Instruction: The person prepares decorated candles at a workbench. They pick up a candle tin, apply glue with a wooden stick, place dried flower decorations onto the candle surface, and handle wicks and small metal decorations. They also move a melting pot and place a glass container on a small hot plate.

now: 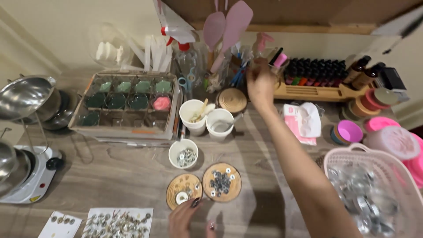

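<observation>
R hand (260, 81) is stretched far out across the worktop (132, 176), up at the back row, fingers curled in around the cluster of pens and tools in a clear holder (238, 66). Blurred, so can't tell if it actually has hold of anything. Just to its right: pink-capped item (280, 59), then the wooden rack of small dark bottles (317, 72) running sideways away from the hand. Just near-side and left of it: round coiled wooden lid (232, 100). Pink silicone spatulas (227, 26) stand upright above and left of it.

L hand (187, 218) is close to the body, fingertips resting on the near edge of a round wooden disc with a white tab on it (183, 190); fingers loosely bent, not gripping. Touching that disc on its right: second round wooden disc heaped w/ small metal wick tabs (221, 181). Beyond the L hand: small white cup of metal bits (183, 153), then two white cups w/ stir sticks (207, 117). Left of it: paper sheets w/ more tabs (116, 222). R forearm crosses diagonally, w/ pink plastic basket (374, 185) on its right.
</observation>
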